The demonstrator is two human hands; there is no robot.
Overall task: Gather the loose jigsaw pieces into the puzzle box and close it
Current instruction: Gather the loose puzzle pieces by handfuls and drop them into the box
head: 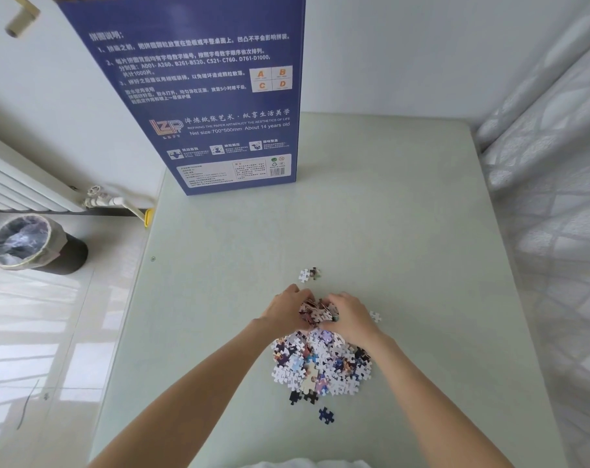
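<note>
A heap of loose jigsaw pieces lies on the pale green table close to me. At the far side of the heap my left hand and my right hand cup a handful of pieces between them, fingers curled round it. The tall blue puzzle box stands upright at the table's far left edge; its top is out of view. A few stray pieces lie apart: two beyond the hands, one to the right, dark ones nearer me.
A lined waste bin stands on the floor at the left, below a white radiator with its pipe. A bed with a patterned cover borders the table on the right. A white wall runs behind the box.
</note>
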